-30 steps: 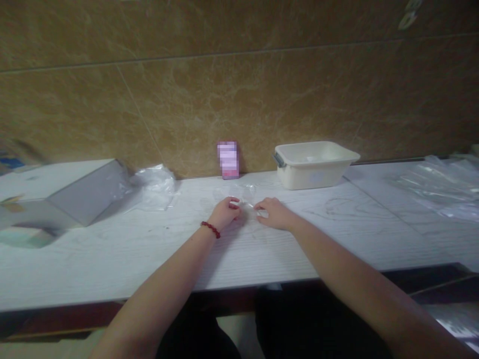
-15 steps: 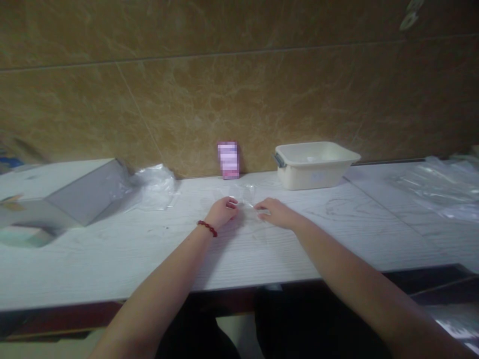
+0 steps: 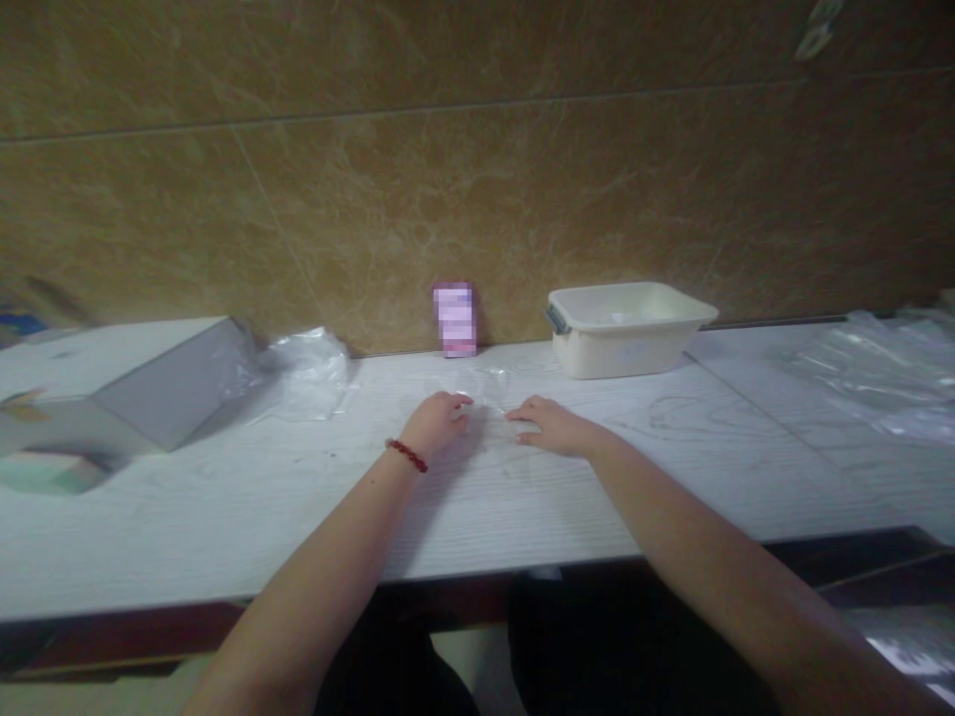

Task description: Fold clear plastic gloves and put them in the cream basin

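A thin clear plastic piece, perhaps a bag (image 3: pixel 488 383), lies on the white table just beyond my fingertips; its outline is hard to make out. My left hand (image 3: pixel 437 423), with a red bead bracelet (image 3: pixel 407 454) at the wrist, is at its near left side, thumb and fingers apart. On the near right side is my right hand (image 3: pixel 552 426), fingers stretched and spread. Nothing shows between the fingers of either hand. Whether the fingertips touch the plastic, I cannot tell.
A cream plastic bin (image 3: pixel 627 348) with a grey handle stands by the wall, right of a pink-framed blurred card or screen (image 3: pixel 455 320). Crumpled clear plastic (image 3: pixel 309 373) and a white box (image 3: pixel 149 383) are at left. More clear plastic bags (image 3: pixel 887 368) lie at right.
My left hand has shifted slightly left. My right hand's fingers have spread a little. The plastic stays in place.
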`<state>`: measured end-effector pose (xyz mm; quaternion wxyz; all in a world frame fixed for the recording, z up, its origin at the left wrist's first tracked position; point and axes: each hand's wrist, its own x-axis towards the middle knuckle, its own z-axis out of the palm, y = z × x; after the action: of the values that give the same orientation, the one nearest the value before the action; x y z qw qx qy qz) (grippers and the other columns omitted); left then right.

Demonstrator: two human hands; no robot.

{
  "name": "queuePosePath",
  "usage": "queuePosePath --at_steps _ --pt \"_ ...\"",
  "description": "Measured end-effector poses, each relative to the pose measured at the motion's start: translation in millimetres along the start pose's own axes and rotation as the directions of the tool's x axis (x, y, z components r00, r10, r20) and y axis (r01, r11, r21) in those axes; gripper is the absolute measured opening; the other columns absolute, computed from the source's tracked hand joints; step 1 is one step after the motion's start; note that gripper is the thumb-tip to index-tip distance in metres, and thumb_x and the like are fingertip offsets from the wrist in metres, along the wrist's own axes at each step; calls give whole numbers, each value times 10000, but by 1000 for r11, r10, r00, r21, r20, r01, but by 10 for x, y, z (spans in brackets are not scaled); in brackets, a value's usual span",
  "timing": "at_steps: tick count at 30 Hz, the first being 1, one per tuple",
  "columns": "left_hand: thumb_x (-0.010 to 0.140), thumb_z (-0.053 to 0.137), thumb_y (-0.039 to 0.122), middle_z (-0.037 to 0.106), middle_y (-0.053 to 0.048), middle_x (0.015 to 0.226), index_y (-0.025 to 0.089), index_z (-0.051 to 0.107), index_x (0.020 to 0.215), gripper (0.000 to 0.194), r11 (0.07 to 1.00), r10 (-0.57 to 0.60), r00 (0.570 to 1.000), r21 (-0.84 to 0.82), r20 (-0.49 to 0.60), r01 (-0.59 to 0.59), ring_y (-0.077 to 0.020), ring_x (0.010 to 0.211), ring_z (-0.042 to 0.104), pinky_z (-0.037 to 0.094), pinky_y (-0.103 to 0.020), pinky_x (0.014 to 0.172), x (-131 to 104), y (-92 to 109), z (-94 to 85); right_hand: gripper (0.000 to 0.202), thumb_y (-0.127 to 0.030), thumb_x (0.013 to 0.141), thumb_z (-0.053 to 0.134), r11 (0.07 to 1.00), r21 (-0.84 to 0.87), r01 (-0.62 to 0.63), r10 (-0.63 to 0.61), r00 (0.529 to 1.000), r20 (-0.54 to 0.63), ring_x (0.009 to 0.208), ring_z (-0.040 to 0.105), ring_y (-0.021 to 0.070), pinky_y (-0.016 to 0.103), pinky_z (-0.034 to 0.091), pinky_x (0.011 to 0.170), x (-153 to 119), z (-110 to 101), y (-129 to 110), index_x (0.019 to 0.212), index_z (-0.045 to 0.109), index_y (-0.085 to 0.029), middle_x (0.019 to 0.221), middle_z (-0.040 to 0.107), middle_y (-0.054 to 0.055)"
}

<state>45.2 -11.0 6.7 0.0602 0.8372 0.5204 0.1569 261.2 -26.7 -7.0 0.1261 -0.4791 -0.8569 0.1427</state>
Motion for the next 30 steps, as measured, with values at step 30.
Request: queuePosePath --at_steps 30 --pt "763 372 399 622 -44 894 204 618 823 319 986 -150 981 -58 121 158 -199 886 530 369 -310 793 -60 -517 -312 482 -358 669 564 995 99 27 -33 998 58 995 432 184 328 311 870 -18 -62 25 1125 472 -230 1085 457 70"
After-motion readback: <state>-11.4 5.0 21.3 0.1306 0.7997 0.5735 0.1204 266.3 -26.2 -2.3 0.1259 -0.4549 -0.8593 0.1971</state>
